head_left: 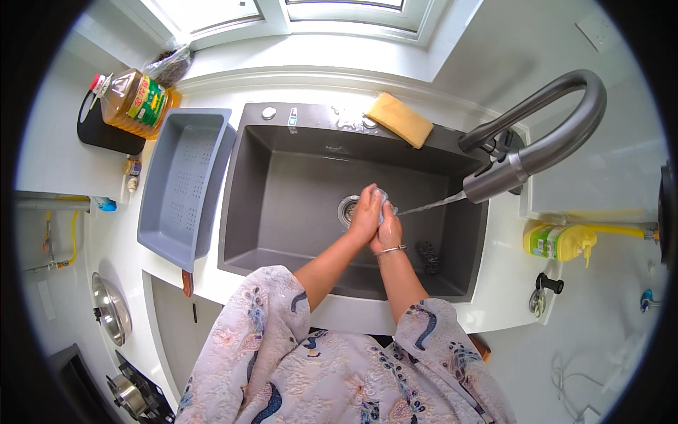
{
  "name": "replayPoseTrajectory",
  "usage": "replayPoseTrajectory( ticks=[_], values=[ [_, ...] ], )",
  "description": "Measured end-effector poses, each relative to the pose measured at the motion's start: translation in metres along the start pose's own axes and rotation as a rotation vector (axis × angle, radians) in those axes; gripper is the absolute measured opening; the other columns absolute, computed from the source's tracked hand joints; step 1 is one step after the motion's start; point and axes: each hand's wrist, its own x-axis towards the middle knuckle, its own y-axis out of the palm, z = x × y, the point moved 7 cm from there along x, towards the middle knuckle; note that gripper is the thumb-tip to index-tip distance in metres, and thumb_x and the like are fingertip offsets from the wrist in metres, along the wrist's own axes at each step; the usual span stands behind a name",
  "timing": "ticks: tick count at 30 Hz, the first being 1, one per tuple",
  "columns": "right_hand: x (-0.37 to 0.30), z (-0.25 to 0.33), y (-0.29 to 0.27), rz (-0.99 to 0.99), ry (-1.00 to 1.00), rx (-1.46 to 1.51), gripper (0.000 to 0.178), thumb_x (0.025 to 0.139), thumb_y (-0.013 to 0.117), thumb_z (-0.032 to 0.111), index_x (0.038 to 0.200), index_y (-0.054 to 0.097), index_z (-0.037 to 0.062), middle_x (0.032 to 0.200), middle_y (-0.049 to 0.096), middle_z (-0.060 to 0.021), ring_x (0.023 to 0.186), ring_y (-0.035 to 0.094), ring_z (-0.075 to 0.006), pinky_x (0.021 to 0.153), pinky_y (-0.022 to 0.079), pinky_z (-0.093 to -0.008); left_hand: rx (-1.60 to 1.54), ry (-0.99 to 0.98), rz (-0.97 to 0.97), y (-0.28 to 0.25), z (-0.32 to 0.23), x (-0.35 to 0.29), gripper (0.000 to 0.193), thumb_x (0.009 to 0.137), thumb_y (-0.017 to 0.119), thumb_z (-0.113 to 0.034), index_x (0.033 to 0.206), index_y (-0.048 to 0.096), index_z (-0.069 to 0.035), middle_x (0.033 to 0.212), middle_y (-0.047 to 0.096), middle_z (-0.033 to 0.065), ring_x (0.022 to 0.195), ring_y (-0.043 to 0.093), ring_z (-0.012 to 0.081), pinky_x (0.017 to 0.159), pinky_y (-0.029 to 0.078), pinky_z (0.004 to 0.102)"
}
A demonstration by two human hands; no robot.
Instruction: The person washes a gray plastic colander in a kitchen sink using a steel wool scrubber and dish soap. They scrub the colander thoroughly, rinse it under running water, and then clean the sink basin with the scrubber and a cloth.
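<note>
My left hand (365, 214) and my right hand (388, 232) are closed together around a crumpled, pale grey-blue cloth (382, 197). Most of the cloth is hidden by my fingers. Both hands are over the dark grey sink (296, 191), beside its round metal drain (346, 211). A thin stream of water (432, 205) runs from the grey arched faucet (558, 145) toward the cloth. A bracelet circles my right wrist.
A yellow sponge (399, 120) lies on the sink's back rim. A dark scourer (427, 256) sits inside at right. Left of the sink stand a grey perforated basin (152, 212) and an oil jug (138, 102); a yellow soap bottle (558, 242) is at right.
</note>
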Motion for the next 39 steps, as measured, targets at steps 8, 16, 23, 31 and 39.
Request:
replayPoseTrajectory(
  ticks=[8, 16, 23, 31, 39],
  values=[
    [0.017, -0.008, -0.032, -0.295, -0.011, -0.317, 0.048, 0.091, 0.047, 0.046, 0.086, 0.06, -0.0008, 0.078, 0.06, -0.0087, 0.067, 0.058, -0.0186, 0.058, 0.048, -0.0319, -0.041, -0.145, 0.017, 0.002, 0.017, -0.014, 0.031, 0.094, 0.044, -0.027, 0.086, 0.059, 0.0, 0.075, 0.058, 0.0041, 0.07, 0.05, 0.0111, 0.064, 0.043, 0.0282],
    [0.028, 0.017, -0.022, -0.237, -0.168, -0.389, 0.041, 0.091, 0.048, 0.039, 0.077, 0.06, 0.0018, 0.075, 0.059, -0.0039, 0.063, 0.056, -0.0139, 0.056, 0.045, -0.0299, -0.099, -0.118, -0.087, 0.012, 0.012, -0.002, 0.03, 0.093, 0.045, -0.026, 0.08, 0.058, -0.002, 0.071, 0.056, 0.0023, 0.065, 0.048, 0.0107, 0.061, 0.042, 0.0279],
    [0.045, -0.012, 0.001, 0.011, 0.052, 0.033, 0.043, 0.093, 0.045, 0.043, 0.099, 0.06, 0.0028, 0.09, 0.064, -0.0061, 0.083, 0.063, -0.0202, 0.077, 0.05, -0.033, -0.349, -0.267, -0.07, -0.041, 0.012, 0.024, 0.031, 0.091, 0.051, -0.036, 0.096, 0.057, -0.006, 0.084, 0.057, 0.0029, 0.073, 0.052, 0.013, 0.065, 0.042, 0.0287],
    [0.05, -0.04, 0.035, 0.124, 0.098, 0.048, 0.035, 0.094, 0.046, 0.035, 0.111, 0.053, 0.0052, 0.107, 0.058, -0.0092, 0.1, 0.056, -0.0242, 0.09, 0.044, -0.0436, -0.225, -0.478, 0.273, -0.115, 0.002, 0.04, 0.022, 0.081, 0.062, -0.011, 0.102, 0.057, -0.008, 0.089, 0.063, 0.0036, 0.081, 0.061, 0.0147, 0.069, 0.049, 0.0344],
    [0.085, -0.046, 0.012, -0.284, 0.012, -0.299, 0.033, 0.084, 0.063, 0.037, 0.091, 0.056, 0.006, 0.072, 0.06, -0.007, 0.052, 0.058, -0.0173, 0.037, 0.047, -0.0272, -0.313, -0.56, 0.035, -0.151, 0.02, 0.079, 0.006, 0.089, 0.051, -0.011, 0.089, 0.051, -0.004, 0.073, 0.055, 0.0056, 0.052, 0.047, 0.0118, 0.035, 0.033, 0.0224]
  ],
)
